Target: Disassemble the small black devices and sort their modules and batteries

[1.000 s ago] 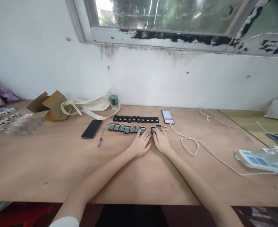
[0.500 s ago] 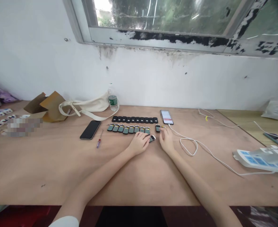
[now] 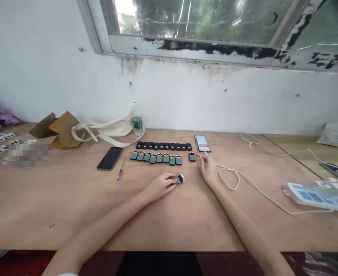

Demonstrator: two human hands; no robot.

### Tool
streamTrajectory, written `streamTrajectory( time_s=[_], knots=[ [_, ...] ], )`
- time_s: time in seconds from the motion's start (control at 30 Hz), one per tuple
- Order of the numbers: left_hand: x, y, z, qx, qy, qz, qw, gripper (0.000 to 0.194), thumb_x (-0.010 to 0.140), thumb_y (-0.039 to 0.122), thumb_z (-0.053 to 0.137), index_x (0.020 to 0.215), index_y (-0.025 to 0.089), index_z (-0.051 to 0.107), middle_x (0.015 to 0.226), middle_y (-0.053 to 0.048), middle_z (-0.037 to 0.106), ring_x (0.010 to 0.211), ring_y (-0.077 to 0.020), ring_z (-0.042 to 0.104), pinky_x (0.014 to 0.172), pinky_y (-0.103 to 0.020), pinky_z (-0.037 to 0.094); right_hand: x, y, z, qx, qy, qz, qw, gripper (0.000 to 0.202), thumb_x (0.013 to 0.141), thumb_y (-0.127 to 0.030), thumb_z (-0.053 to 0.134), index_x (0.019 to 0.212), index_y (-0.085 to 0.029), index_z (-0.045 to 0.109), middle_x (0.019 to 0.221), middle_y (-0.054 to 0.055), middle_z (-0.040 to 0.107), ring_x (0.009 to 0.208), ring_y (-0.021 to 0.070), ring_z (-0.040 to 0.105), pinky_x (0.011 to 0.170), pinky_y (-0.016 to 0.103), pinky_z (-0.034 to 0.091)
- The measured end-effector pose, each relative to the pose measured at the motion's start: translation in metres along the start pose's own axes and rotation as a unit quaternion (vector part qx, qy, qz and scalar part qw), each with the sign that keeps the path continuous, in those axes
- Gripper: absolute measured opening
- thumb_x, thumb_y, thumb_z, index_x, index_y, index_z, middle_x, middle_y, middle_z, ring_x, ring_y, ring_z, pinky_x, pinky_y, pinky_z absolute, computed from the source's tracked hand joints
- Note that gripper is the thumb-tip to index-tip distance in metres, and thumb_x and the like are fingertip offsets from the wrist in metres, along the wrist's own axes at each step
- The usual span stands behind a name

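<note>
My left hand (image 3: 160, 186) grips a small dark oval casing half (image 3: 178, 179) with a grey-green inside and a white-and-black end, held low over the table. My right hand (image 3: 208, 170) has its fingertips closed at a small yellow strip (image 3: 198, 155), just right of a single similar casing half (image 3: 192, 156). Further left lies a row of open casing halves (image 3: 152, 158) with grey-green insides, some showing yellow at the top. Behind them runs a row of black covers (image 3: 162, 146), each with a small light mark.
A phone (image 3: 110, 158) and a screwdriver (image 3: 120, 174) lie at left. Behind are a white bag (image 3: 111, 128), a water bottle (image 3: 137, 122) and brown paper packaging (image 3: 67, 128). A lit phone (image 3: 202, 143) has a white cable (image 3: 260, 191) running toward a power strip (image 3: 315, 195).
My left hand has drawn the casing half left and toward me, away from the row. My right hand has shifted slightly right, from the single casing half to the yellow strip.
</note>
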State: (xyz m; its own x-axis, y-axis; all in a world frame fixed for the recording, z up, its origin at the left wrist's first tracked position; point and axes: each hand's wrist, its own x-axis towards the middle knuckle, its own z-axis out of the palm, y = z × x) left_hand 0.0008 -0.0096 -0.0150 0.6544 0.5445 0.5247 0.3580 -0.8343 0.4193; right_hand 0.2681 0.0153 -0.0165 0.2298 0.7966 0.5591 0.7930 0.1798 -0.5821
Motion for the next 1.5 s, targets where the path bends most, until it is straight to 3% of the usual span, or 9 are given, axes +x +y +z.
streamTrajectory(
  time_s=[0.07, 0.17, 0.27, 0.37, 0.77, 1.07, 1.27, 1.4, 1.5],
  knots=[
    [-0.009, 0.000, -0.006, -0.014, -0.002, -0.012, 1.000, 0.021, 0.089, 0.023, 0.052, 0.105, 0.019, 0.064, 0.111, -0.009, 0.062, 0.101, -0.0179, 0.059, 0.087, -0.032, 0.051, -0.010, -0.017, 0.002, 0.090, -0.008, 0.011, 0.996, 0.036, 0.091, -0.043, 0.039, 0.099, -0.015, 0.060, 0.094, 0.012, 0.066, 0.081, 0.0224, 0.059, 0.073, 0.037, 0.047],
    [-0.013, 0.000, -0.012, -0.022, -0.006, -0.019, 1.000, 0.023, 0.089, 0.023, 0.051, 0.107, 0.020, 0.065, 0.112, -0.009, 0.062, 0.103, -0.0185, 0.058, 0.089, -0.033, 0.051, -0.032, -0.049, 0.006, 0.167, -0.090, 0.016, 0.982, 0.034, 0.091, -0.041, 0.039, 0.093, -0.016, 0.062, 0.090, 0.010, 0.067, 0.082, 0.0216, 0.061, 0.072, 0.034, 0.049],
    [-0.010, 0.001, -0.013, -0.025, -0.006, -0.013, 1.000, 0.023, 0.089, 0.022, 0.051, 0.108, 0.019, 0.065, 0.110, -0.010, 0.063, 0.104, -0.0193, 0.058, 0.089, -0.035, 0.051, -0.049, -0.076, 0.008, 0.176, -0.192, -0.024, 0.965, 0.033, 0.094, -0.037, 0.035, 0.090, -0.018, 0.062, 0.086, 0.008, 0.066, 0.081, 0.0206, 0.061, 0.074, 0.034, 0.050],
    [-0.008, 0.002, -0.012, -0.028, -0.002, -0.001, 1.000, 0.023, 0.089, 0.021, 0.050, 0.107, 0.018, 0.065, 0.109, -0.011, 0.063, 0.103, -0.0196, 0.058, 0.089, -0.035, 0.051, -0.055, -0.088, 0.007, 0.154, -0.237, -0.077, 0.956, 0.033, 0.095, -0.031, 0.031, 0.093, -0.019, 0.062, 0.088, 0.008, 0.064, 0.083, 0.0203, 0.061, 0.078, 0.034, 0.050],
    [-0.008, 0.004, -0.013, -0.021, -0.005, -0.005, 1.000, 0.023, 0.089, 0.021, 0.051, 0.106, 0.017, 0.065, 0.108, -0.012, 0.063, 0.102, -0.0197, 0.058, 0.088, -0.034, 0.051, -0.055, -0.085, 0.007, 0.038, -0.277, -0.114, 0.953, 0.037, 0.095, -0.025, 0.029, 0.114, -0.018, 0.060, 0.098, 0.010, 0.062, 0.090, 0.0210, 0.062, 0.080, 0.035, 0.051],
    [-0.007, 0.006, -0.014, -0.015, -0.001, -0.007, 1.000, 0.022, 0.089, 0.022, 0.050, 0.103, 0.018, 0.067, 0.107, -0.011, 0.063, 0.100, -0.0192, 0.058, 0.087, -0.034, 0.051, -0.056, -0.088, 0.007, -0.016, -0.274, -0.139, 0.952, 0.037, 0.096, -0.029, 0.031, 0.121, -0.022, 0.056, 0.091, 0.006, 0.054, 0.078, 0.0176, 0.060, 0.068, 0.030, 0.052],
    [-0.009, 0.004, -0.009, -0.027, 0.015, -0.022, 0.999, 0.021, 0.088, 0.021, 0.052, 0.102, 0.018, 0.067, 0.104, -0.011, 0.062, 0.101, -0.0202, 0.057, 0.088, -0.035, 0.051, -0.059, -0.087, 0.007, 0.010, -0.280, -0.201, 0.939, 0.040, 0.095, -0.028, 0.033, 0.132, -0.022, 0.047, 0.112, 0.013, 0.053, 0.105, 0.0242, 0.051, 0.088, 0.042, 0.049],
    [-0.007, 0.006, -0.010, -0.019, 0.006, -0.018, 1.000, 0.022, 0.088, 0.020, 0.051, 0.102, 0.017, 0.067, 0.109, -0.011, 0.060, 0.106, -0.0206, 0.055, 0.092, -0.036, 0.049, -0.063, -0.087, 0.008, -0.028, -0.309, -0.212, 0.927, 0.049, 0.096, -0.036, 0.029, 0.143, -0.022, 0.029, 0.134, 0.014, 0.047, 0.121, 0.0285, 0.043, 0.098, 0.051, 0.039],
    [-0.006, 0.008, -0.011, -0.008, 0.000, -0.012, 1.000, 0.023, 0.090, 0.020, 0.048, 0.103, 0.016, 0.066, 0.111, -0.012, 0.059, 0.106, -0.0204, 0.055, 0.092, -0.035, 0.049, -0.066, -0.086, 0.008, -0.037, -0.309, -0.203, 0.928, 0.058, 0.096, -0.042, 0.028, 0.147, -0.020, 0.015, 0.146, 0.013, 0.035, 0.132, 0.0286, 0.032, 0.103, 0.052, 0.033]
  ],
)
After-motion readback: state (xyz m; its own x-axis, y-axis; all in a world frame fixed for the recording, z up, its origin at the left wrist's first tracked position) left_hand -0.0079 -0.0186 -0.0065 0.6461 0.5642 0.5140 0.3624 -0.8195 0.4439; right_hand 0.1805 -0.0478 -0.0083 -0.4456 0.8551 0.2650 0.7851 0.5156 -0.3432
